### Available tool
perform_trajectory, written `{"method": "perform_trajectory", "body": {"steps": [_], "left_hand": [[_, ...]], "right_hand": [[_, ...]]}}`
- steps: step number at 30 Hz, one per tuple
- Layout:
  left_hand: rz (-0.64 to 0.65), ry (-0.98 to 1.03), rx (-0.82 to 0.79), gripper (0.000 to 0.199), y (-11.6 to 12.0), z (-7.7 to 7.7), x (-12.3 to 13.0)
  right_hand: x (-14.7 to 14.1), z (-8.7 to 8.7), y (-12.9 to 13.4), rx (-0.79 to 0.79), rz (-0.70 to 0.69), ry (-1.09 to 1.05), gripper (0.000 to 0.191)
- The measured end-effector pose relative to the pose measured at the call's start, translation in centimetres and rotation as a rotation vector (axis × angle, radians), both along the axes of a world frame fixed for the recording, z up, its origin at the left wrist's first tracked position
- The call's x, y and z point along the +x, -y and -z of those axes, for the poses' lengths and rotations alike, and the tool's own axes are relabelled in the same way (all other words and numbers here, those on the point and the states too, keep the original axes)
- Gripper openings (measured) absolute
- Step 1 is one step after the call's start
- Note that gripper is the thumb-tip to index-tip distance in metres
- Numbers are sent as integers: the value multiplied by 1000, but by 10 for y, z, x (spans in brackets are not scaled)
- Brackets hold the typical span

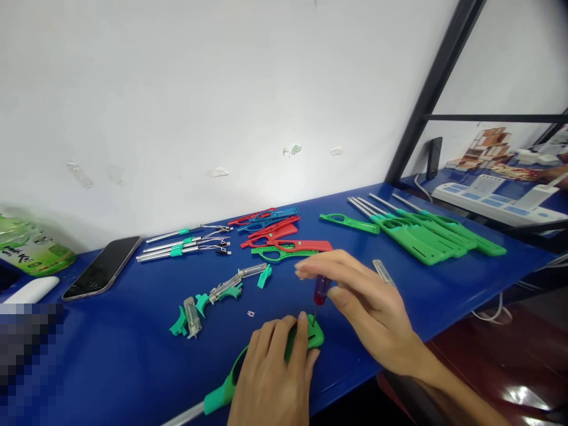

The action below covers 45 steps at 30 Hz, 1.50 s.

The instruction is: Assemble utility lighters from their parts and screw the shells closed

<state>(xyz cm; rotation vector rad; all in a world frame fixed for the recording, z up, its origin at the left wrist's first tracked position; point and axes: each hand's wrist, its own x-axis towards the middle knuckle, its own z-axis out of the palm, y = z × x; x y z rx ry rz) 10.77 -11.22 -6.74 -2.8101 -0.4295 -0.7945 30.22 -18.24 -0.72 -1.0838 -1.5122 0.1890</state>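
Observation:
A green gas lighter (316, 338) with a metal barrel lies on the blue table near its front edge. My left hand (277, 367) is wrapped over its handle and presses it down. My right hand (377, 313) grips a small screwdriver (322, 291) with a dark red and purple handle between thumb and fingers. The screwdriver stands nearly upright, its tip at the end of the lighter's handle. Past my hands lie clear fuel tanks (192, 316), teal triggers (178, 322) and a tiny white piece (251, 313).
Metal barrels with wires (177, 251) lie at the back left, beside red, blue and green casing halves (288, 228). Several green lighters (421, 236) are stacked at right. A phone (104, 266) and a green bag (35, 245) sit far left. A power strip (492, 201) is beyond the black frame.

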Motion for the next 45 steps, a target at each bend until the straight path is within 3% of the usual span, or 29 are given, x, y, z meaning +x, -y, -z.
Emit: {"method": "perform_trajectory", "body": {"steps": [3, 9, 15, 21, 28, 36, 45], "left_hand": [[6, -3, -4, 36, 0, 0, -1], [20, -16, -6, 40, 1, -1, -3], [11, -10, -7, 37, 0, 1, -2], [38, -33, -10, 39, 0, 3, -6], [2, -4, -6, 37, 3, 1, -3], [5, -1, -18, 36, 3, -2, -1], [3, -17, -42, 36, 3, -1, -2]], "right_hand": [[0, -1, 3, 0, -30, 0, 47], [-7, -2, 0, 60, -31, 12, 33], [-8, -3, 2, 17, -71, 6, 47], [-15, -1, 3, 93, -36, -2, 24], [-8, -3, 8, -22, -67, -7, 46], [-12, 0, 3, 43, 48, -63, 37], [-8, -4, 7, 12, -37, -92, 44]]}}
